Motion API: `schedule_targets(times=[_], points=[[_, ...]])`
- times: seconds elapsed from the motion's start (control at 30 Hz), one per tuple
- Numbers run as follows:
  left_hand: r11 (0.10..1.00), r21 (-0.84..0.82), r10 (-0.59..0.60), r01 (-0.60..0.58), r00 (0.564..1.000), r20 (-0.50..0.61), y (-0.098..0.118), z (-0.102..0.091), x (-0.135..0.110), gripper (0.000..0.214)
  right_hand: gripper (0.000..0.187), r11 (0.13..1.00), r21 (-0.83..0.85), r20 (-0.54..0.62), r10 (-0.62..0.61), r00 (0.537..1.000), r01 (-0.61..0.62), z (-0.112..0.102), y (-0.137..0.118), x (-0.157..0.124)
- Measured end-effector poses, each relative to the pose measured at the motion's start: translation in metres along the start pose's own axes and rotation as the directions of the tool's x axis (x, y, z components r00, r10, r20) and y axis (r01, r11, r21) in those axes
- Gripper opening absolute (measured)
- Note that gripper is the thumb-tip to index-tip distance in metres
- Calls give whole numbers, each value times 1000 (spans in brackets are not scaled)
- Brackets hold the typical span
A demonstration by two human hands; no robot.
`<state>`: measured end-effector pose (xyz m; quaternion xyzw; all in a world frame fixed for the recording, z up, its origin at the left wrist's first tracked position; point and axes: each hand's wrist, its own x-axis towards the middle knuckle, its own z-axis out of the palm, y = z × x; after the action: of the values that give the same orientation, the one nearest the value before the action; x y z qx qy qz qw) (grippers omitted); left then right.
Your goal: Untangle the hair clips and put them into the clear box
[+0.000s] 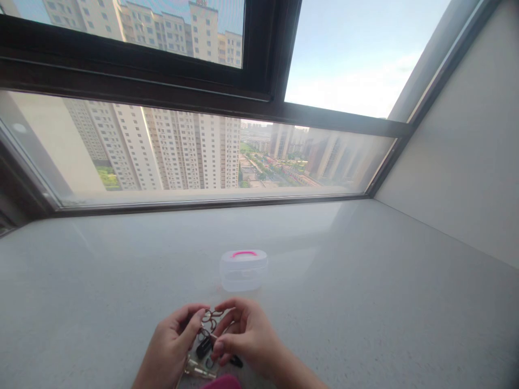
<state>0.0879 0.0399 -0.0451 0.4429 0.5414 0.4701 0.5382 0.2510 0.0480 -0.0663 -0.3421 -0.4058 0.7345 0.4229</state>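
Low in the head view, my left hand (172,337) pinches a cluster of linked metal rings (211,324) between thumb and forefinger. My right hand (252,335) grips the same cluster from the other side, its fingers curled and thumb pressed in. Beneath the rings are a small black piece (203,348) and a pale gold metal piece (198,369); whether these hang from the rings or lie on the surface I cannot tell. Another dark piece (236,361) shows under my right hand. A pink object (223,382) is cut off by the bottom edge.
Beyond my hands, a translucent plastic box (244,278) with a pink handle stands on the pale speckled sill (344,302). A dark window frame (211,204) borders the sill at the back. On the right rises a white wall (466,151).
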Motion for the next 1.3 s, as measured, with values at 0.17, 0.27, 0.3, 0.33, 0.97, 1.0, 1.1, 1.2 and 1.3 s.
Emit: schedule_targets(times=[0.17, 0.27, 0.3, 0.33, 0.97, 1.0, 1.1, 1.2, 1.3], points=[[1000, -9, -28, 29, 996, 82, -3, -1, 2, 37, 62, 999, -51, -65, -11, 998, 8, 2, -1, 1], [1000, 7, -15, 14, 998, 63, -1, 0, 0, 37, 54, 996, -78, -111, 29, 993, -38, 5, -5, 1], [1000, 26, 3, -4, 999, 33, 1, 1, -1, 36, 53, 994, -93, -121, 40, 992, -52, 5, -7, 0], [999, 48, 24, -24, 1000, 4, 2, 3, -3, 35, 51, 992, -108, -126, 45, 991, -59, 6, -8, 0], [985, 153, 92, -85, 995, -35, 5, -3, -4, 37, 30, 944, -323, -40, 49, 998, -60, 2, -7, -6], [987, 143, 82, -77, 996, -27, 6, -2, -5, 37, 36, 951, -304, -52, 47, 998, -61, 2, -6, -5], [994, 99, 38, -38, 999, 8, 9, 1, -8, 36, 41, 955, -290, -52, 44, 998, -58, 1, -5, -4], [996, 83, 18, -18, 1000, 5, 9, 2, -8, 37, 23, 934, -353, -34, 46, 998, -55, 1, -6, -5], [994, 108, 21, -16, 999, -42, 8, 1, -6, 41, 19, 912, -406, -26, 45, 999, -52, 4, -7, -8]])
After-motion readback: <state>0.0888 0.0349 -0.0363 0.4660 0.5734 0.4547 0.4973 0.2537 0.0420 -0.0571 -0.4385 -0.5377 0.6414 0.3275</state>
